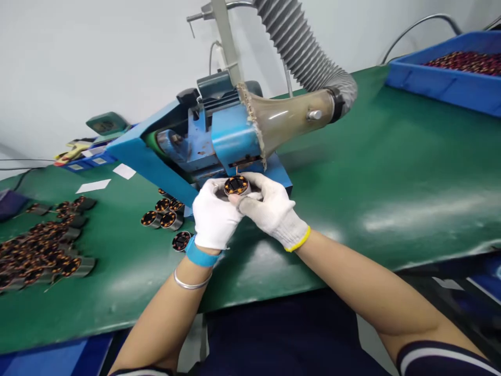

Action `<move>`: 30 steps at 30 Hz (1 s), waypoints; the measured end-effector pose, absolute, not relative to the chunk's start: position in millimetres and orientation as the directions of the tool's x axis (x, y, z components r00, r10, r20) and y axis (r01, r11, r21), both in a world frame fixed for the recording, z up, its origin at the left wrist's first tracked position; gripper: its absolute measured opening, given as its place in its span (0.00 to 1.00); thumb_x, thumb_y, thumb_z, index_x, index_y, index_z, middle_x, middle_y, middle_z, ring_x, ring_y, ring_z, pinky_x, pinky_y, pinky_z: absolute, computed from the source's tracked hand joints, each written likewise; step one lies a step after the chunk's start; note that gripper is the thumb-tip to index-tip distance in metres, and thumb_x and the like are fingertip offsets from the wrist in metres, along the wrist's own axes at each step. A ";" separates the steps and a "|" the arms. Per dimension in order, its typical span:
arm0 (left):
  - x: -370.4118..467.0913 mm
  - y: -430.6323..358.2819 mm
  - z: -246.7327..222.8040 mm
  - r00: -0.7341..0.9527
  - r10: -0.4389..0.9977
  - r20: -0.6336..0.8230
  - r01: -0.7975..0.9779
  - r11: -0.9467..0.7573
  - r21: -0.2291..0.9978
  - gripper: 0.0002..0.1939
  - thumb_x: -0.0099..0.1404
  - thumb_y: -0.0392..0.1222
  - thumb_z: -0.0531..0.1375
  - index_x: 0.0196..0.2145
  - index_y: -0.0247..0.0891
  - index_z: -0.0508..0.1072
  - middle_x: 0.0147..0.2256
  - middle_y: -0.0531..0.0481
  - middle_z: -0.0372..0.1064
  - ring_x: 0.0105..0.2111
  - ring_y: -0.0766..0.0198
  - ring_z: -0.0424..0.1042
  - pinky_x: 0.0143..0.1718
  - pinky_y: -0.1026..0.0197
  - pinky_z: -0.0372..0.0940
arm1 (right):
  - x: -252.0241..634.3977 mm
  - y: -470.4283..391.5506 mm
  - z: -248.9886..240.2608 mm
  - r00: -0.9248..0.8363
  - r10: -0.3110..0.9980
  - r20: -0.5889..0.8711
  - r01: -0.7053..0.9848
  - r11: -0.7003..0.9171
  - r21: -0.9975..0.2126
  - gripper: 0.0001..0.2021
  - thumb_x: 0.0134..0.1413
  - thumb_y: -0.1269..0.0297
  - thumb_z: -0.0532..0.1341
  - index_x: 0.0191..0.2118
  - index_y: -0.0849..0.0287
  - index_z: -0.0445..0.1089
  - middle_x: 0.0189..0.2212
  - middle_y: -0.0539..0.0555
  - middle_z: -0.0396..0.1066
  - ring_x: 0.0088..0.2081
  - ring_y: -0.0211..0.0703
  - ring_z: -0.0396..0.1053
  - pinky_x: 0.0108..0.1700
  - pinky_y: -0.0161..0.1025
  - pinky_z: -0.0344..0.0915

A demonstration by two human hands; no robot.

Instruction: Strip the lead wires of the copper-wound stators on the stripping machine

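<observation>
1. We record the left hand (pixel 215 216) in a white glove, with a blue band and a silver bangle at the wrist. Its fingers are curled in, closed around the left side of a wound motor stator (pixel 237 185).
2. We record the right hand (pixel 272 206), also gloved in white, with a yellow-edged cuff. It is partly closed, thumb at the near rim and fingers around the right side of the same stator.
3. We see the stator raised between both hands, its black face with copper windings turned up towards us. It sits directly before the blue belt machine (pixel 235 133); we cannot tell whether the two touch.
4. We note a translucent hood (pixel 293 117) at the machine's right, joined to a grey corrugated hose (pixel 297 44).
5. On the green bench top (pixel 391 172), we find one loose stator (pixel 181 241) just beside the left wrist, a small stator group (pixel 168 211) near it, and a large stator cluster (pixel 43 250) at far left.
6. At far right we see a blue crate (pixel 450 89) of small dark-red and copper-coloured pieces, too small to identify.
</observation>
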State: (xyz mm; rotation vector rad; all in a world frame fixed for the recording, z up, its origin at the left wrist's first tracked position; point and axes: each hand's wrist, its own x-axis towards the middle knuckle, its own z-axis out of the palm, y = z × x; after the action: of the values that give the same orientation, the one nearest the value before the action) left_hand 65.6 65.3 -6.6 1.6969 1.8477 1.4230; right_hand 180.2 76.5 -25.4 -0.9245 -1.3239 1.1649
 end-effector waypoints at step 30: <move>57.9 40.2 -28.7 -0.289 0.808 0.513 0.477 -0.343 0.809 0.28 0.42 0.49 0.73 0.38 0.39 0.68 0.34 0.51 0.72 0.34 0.62 0.74 0.40 0.57 0.70 | 172.2 50.9 -32.2 -0.114 0.901 0.420 0.038 0.426 -0.904 0.25 0.40 0.61 0.68 0.48 0.61 0.70 0.43 0.59 0.74 0.42 0.48 0.74 0.46 0.46 0.73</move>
State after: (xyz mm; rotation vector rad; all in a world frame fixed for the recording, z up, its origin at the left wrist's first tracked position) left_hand 57.9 40.2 -28.7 1.6699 1.6014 1.6728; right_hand 172.2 50.9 -32.2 -0.8704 -1.5048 0.9191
